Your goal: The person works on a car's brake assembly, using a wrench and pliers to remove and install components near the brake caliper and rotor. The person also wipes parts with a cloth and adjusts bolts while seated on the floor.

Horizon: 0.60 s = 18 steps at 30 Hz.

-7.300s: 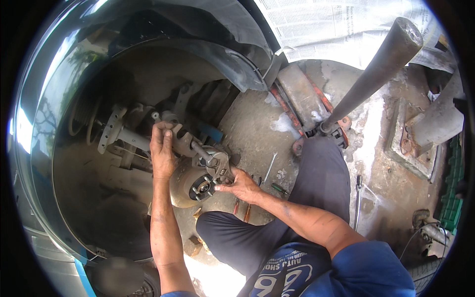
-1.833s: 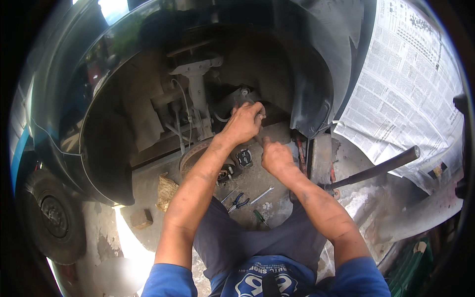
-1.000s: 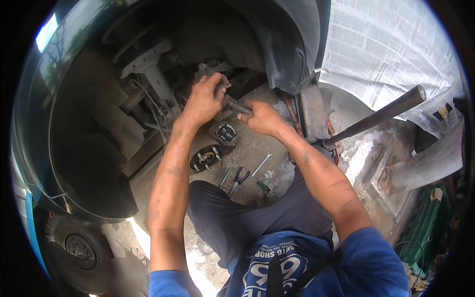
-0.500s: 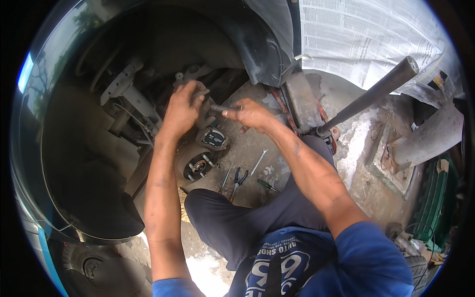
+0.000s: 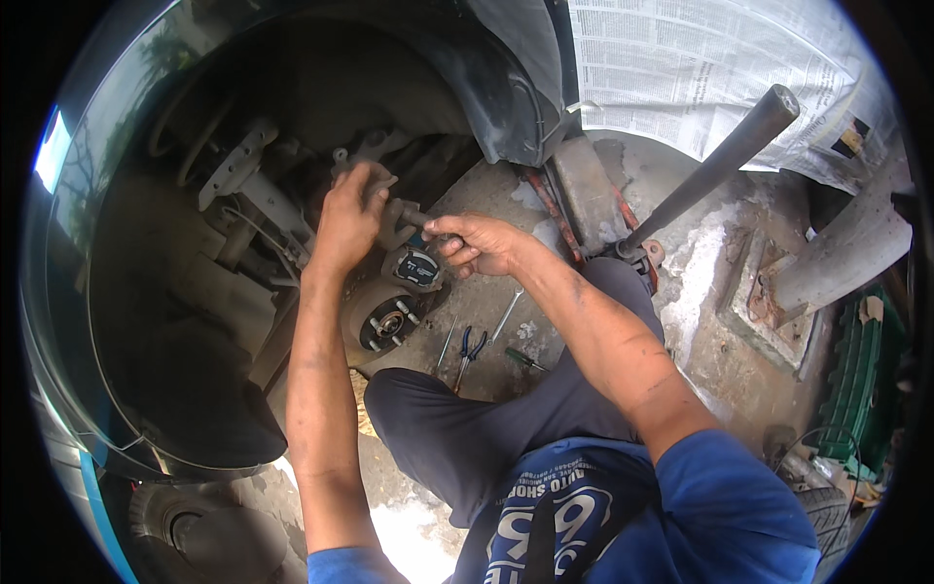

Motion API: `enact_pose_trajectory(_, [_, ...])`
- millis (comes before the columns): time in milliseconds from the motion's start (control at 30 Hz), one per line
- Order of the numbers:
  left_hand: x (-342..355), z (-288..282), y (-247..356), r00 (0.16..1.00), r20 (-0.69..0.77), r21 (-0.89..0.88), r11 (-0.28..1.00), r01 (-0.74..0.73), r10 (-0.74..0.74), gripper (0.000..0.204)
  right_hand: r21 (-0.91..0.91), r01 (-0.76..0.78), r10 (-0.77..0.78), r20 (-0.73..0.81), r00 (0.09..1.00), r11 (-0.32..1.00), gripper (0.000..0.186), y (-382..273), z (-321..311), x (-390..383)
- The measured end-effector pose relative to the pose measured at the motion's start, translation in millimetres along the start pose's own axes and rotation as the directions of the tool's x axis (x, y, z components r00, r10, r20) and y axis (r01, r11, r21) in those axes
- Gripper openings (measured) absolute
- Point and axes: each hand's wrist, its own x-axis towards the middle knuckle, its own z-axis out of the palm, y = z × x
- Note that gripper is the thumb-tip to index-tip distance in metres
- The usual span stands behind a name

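My left hand [image 5: 348,219] is closed round the grey brake caliper [image 5: 393,232] inside the wheel well; its fingers cover much of the part. Just to the right, my right hand [image 5: 479,245] grips a short dark rod-like tool [image 5: 418,220], its tip against or very near the caliper; its exact kind is hard to make out. Below both hands sits a dark brake pad [image 5: 416,268] with a pale marking, upright by the hub. The wheel hub [image 5: 391,323] with its bare studs is underneath.
Pliers [image 5: 470,348], a wrench [image 5: 507,313] and a green-handled screwdriver [image 5: 525,360] lie on the concrete. A jack handle [image 5: 715,165] slants up at the right, near a metal post [image 5: 844,255]. A suspension strut [image 5: 265,200] stands left of my hands. Newspaper [image 5: 700,78] covers the upper right.
My right hand has shifted slightly down and its fingers have curled more around the tool, which now tilts more downward to the right. My left hand stays at the caliper.
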Motion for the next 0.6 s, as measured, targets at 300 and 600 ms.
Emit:
enact_pose_trajectory(300, [-1,-2,0,1.000,0.023,-0.014,1.000,-0.004,0.004,0.023,-0.931,0.063,-0.497,-0.133,0.857,0.359,0.046,-7,17,1])
enact_pose_trajectory(600, [50,14,2,0.961,0.227,0.231,0.968,0.103,-0.156,0.029,0.077,-0.044,0.045,-0.014,0.999,0.996,0.027,2,2,11])
